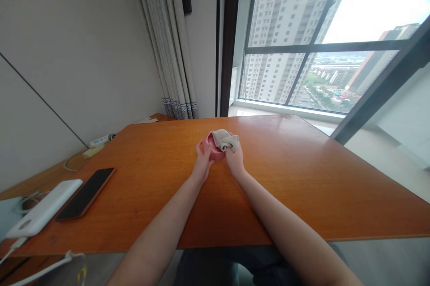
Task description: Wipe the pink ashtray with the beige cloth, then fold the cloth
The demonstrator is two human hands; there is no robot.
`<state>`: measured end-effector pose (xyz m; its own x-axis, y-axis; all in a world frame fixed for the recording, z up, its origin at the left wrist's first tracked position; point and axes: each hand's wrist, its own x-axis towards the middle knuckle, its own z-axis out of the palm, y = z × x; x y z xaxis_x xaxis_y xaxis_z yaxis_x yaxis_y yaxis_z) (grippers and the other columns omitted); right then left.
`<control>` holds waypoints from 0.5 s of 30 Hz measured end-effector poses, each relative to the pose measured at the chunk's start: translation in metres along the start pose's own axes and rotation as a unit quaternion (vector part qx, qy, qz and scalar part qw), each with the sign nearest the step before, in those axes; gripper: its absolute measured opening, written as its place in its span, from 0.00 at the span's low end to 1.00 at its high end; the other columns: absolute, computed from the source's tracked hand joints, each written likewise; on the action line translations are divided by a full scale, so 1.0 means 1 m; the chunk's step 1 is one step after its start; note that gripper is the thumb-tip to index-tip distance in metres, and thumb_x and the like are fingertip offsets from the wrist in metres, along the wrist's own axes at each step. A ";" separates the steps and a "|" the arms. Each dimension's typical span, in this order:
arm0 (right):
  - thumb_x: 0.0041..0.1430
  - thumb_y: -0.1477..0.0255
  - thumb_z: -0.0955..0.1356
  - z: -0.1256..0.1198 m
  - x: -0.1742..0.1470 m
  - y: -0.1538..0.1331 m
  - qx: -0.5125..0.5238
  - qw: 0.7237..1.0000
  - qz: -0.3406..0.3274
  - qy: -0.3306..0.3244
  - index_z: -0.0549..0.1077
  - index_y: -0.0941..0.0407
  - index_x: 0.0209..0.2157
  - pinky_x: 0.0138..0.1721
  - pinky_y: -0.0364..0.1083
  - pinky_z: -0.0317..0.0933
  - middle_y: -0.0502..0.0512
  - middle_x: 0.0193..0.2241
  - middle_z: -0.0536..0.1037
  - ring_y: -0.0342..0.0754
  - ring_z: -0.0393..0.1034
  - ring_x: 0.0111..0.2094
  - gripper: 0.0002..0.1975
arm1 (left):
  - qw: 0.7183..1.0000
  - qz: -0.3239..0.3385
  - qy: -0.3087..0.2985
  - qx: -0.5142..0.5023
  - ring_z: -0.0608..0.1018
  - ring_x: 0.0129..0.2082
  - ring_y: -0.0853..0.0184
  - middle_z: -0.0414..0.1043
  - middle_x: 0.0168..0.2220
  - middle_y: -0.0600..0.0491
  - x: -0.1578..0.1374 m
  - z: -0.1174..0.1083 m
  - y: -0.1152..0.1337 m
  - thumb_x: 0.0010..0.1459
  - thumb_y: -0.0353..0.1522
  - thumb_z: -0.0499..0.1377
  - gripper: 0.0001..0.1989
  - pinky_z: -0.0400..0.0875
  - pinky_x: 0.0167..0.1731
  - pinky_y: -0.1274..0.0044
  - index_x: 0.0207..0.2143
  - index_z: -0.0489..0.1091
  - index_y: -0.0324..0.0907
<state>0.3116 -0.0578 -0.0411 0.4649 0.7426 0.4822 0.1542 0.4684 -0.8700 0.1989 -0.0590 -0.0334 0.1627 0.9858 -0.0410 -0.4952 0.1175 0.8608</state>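
Note:
A small pink bowl (217,155) is in front of me, over the middle of the wooden table. My left hand (203,156) grips its left side, with the thumb at the rim and the fingers around the outside. In my right hand (234,159) is a crumpled light grey cloth (224,139), which lies over the bowl's right side and rim. The fingers of the right hand are partly hidden under the cloth. Part of the bowl's inside shows to the left of the cloth.
On the table (302,187), a black phone (86,193) and a white power bank (45,207) with a cable lie at the left. A power strip (99,141) is by the wall. A curtain (168,44) and a large window (302,49) stand beyond the far edge.

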 end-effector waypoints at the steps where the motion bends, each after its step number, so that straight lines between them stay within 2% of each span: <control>1: 0.46 0.75 0.61 -0.008 0.009 0.000 0.009 1.000 -0.001 -0.010 0.70 0.56 0.43 0.54 0.54 0.55 0.55 0.43 0.73 0.51 0.66 0.48 0.20 | 0.999 -0.025 -0.021 0.004 0.73 0.48 0.65 0.63 0.56 0.50 -0.001 -0.001 0.002 0.51 0.46 0.60 0.30 0.72 0.39 0.75 0.54 0.54 0.52; 3: 0.45 0.74 0.62 -0.023 0.023 0.001 0.017 0.999 0.009 -0.040 0.73 0.55 0.35 0.51 0.54 0.59 0.53 0.37 0.76 0.52 0.68 0.43 0.15 | 0.992 -0.096 -0.085 0.014 0.74 0.46 0.63 0.67 0.53 0.48 -0.003 -0.002 0.006 0.53 0.49 0.56 0.28 0.72 0.38 0.73 0.53 0.59 0.50; 5: 0.44 0.74 0.62 -0.033 0.033 0.001 0.017 0.995 0.031 -0.095 0.75 0.55 0.32 0.48 0.54 0.61 0.52 0.33 0.77 0.52 0.70 0.41 0.13 | 0.977 -0.164 -0.136 0.023 0.75 0.44 0.61 0.69 0.50 0.46 -0.003 -0.003 0.007 0.52 0.48 0.56 0.27 0.72 0.37 0.71 0.52 0.63 0.47; 7: 0.43 0.75 0.63 -0.037 0.036 0.001 0.009 0.986 0.043 -0.159 0.76 0.55 0.35 0.47 0.54 0.62 0.51 0.33 0.78 0.53 0.70 0.41 0.16 | 0.971 -0.195 -0.135 0.035 0.76 0.42 0.61 0.70 0.49 0.45 -0.001 -0.004 0.005 0.52 0.45 0.58 0.25 0.73 0.35 0.71 0.50 0.65 0.44; 9: 0.44 0.76 0.62 -0.035 0.034 0.000 -0.014 0.979 0.027 -0.200 0.75 0.54 0.39 0.48 0.54 0.62 0.52 0.37 0.78 0.53 0.70 0.43 0.19 | 0.978 -0.176 -0.099 0.049 0.76 0.39 0.63 0.71 0.48 0.46 0.003 -0.005 0.002 0.51 0.43 0.60 0.24 0.73 0.33 0.73 0.49 0.66 0.43; 11: 0.47 0.77 0.62 -0.028 0.027 -0.002 -0.053 0.975 -0.009 -0.217 0.74 0.53 0.44 0.52 0.54 0.60 0.52 0.43 0.76 0.52 0.68 0.47 0.21 | 0.989 -0.129 -0.058 0.052 0.76 0.38 0.64 0.71 0.47 0.47 0.009 -0.008 -0.001 0.50 0.43 0.60 0.24 0.73 0.31 0.76 0.49 0.66 0.44; 15: 0.52 0.75 0.63 -0.006 0.001 -0.006 -0.126 0.969 -0.073 -0.198 0.71 0.52 0.48 0.60 0.54 0.49 0.52 0.59 0.60 0.52 0.54 0.59 0.20 | 0.998 -0.025 0.051 0.029 0.76 0.38 0.67 0.69 0.48 0.50 0.014 -0.012 -0.001 0.50 0.45 0.60 0.25 0.72 0.31 0.78 0.49 0.63 0.47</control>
<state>0.3165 -0.0628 -0.0363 0.0585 0.8263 0.5602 0.4235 0.4876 -0.7634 0.1917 -0.0442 -0.0411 0.0963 0.9864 -0.1331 -0.4371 0.1621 0.8847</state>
